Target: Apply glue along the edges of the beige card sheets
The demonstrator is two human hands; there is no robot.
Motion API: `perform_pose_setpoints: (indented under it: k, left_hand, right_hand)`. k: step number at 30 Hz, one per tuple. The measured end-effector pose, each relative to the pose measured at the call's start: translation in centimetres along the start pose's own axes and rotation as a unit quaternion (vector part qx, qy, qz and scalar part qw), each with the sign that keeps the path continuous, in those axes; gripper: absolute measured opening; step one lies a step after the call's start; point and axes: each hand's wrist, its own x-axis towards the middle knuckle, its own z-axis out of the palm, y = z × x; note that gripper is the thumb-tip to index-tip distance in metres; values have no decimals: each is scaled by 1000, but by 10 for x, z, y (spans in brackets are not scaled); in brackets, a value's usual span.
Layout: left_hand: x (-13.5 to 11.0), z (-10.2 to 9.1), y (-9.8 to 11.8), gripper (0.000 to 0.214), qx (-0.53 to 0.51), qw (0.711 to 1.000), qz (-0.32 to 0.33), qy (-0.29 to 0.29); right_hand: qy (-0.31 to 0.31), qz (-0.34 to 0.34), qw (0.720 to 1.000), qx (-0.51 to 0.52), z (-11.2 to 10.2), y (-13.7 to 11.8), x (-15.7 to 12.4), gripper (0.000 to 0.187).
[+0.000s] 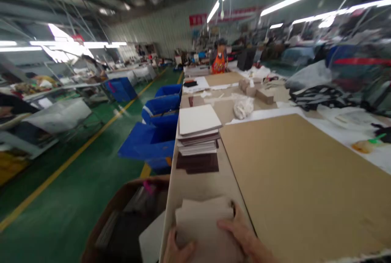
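A stack of light grey-beige sheets (204,226) sits at the near end of the long table, its upper edges uneven. My left hand (179,248) grips its left side, thumb on top. On the right side, my right hand (235,226) wraps the edge, with the thumb lying over the top sheet. The undersides of the sheets and some fingertips are hidden. Farther along the table stands a second pile of white and dark sheets (200,120), with dark brown pieces (198,163) lying flat in front of it.
A large brown board (299,173) covers the table to the right. Left of the table are a brown bin (106,210) with sheets inside and several blue bins (155,141). A crumpled plastic bag (243,107) lies farther up. A person in an orange apron (219,62) stands at the far end.
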Motion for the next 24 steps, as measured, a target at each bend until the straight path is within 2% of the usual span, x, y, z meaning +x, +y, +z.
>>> perform_pose_setpoints:
  k: [2, 3, 5, 8, 11, 13, 16, 19, 22, 24]
  left_hand:
    - [-18, -2, -24, 78, -15, 999, -29, -39]
    - [-20, 0, -29, 81, -58, 995, -18, -77]
    - [-15, 5, -26, 85, -123, 987, 7, -100]
    - [-2, 10, -5, 85, -158, 979, 40, -120]
    - [-5, 6, 10, 81, -170, 970, 72, -161]
    - [-12, 1, 7, 80, -165, 968, 85, -169]
    - [-21, -4, -10, 81, -135, 973, 75, -173]
    - [-24, -2, -26, 89, -130, 969, 74, -196]
    - [-23, 5, -30, 98, -158, 962, 78, -211]
    - [-22, 8, -27, 109, -174, 963, 65, -197]
  right_hand:
    - [-6, 64, 998, 21, -6, 13, -13, 80]
    - [-8, 79, 996, 30, -11, 14, -13, 86]
    - [-9, 88, 995, 38, -23, 10, -7, 92]
    - [-8, 69, 997, 41, -37, -6, -1, 90]
    - [-21, 45, 998, 46, -45, -17, -5, 87]
    - [-41, 25, 998, 33, -48, -14, -7, 93]
    - [-63, 1, 998, 2, -50, -1, -6, 109]
    - [-68, 9, 998, -8, -51, 11, -4, 119]
    - [-70, 13, 997, -18, -51, 13, -6, 126]
    - [-66, 0, 997, -35, -50, 9, -10, 126]
